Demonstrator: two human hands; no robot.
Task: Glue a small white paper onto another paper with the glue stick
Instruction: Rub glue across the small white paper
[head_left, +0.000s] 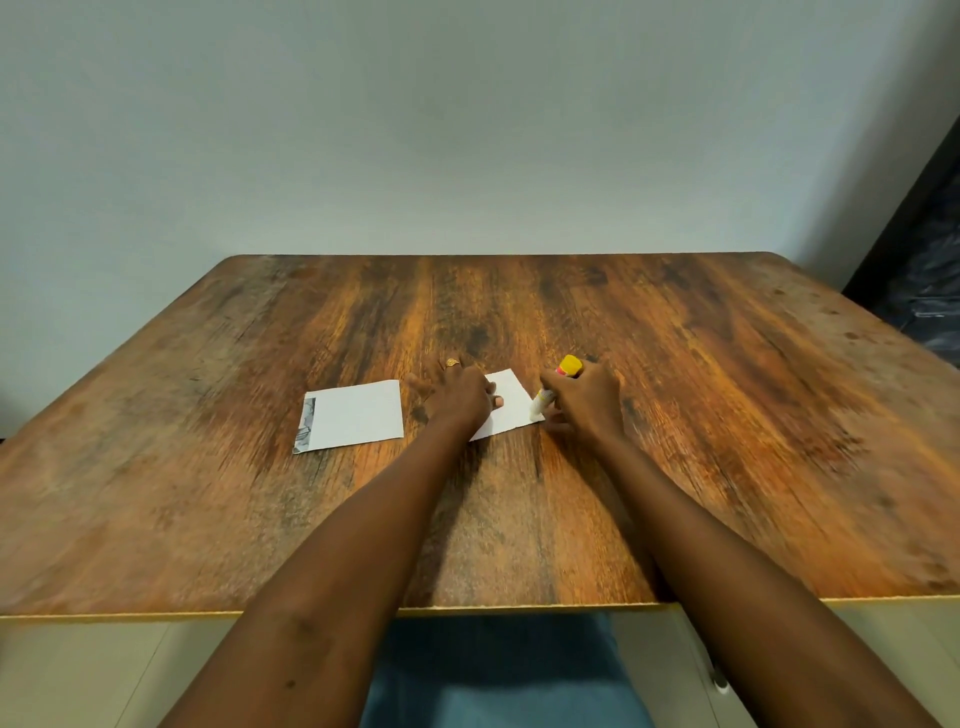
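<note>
A small white paper (511, 405) lies on the wooden table (727, 415) near the middle. My left hand (457, 397) rests flat on its left part, fingers spread, a ring on one finger. My right hand (584, 402) grips a glue stick (553, 387) with a yellow end pointing up and away. The stick's white tip touches the small paper's right edge. A larger white paper (356, 415) with a grey printed strip on its left side lies flat to the left, apart from both hands.
The table's back edge meets a pale wall. A dark object (924, 270) stands past the right back corner. The near table edge (467, 609) runs across the bottom, with blue cloth (498, 675) below it.
</note>
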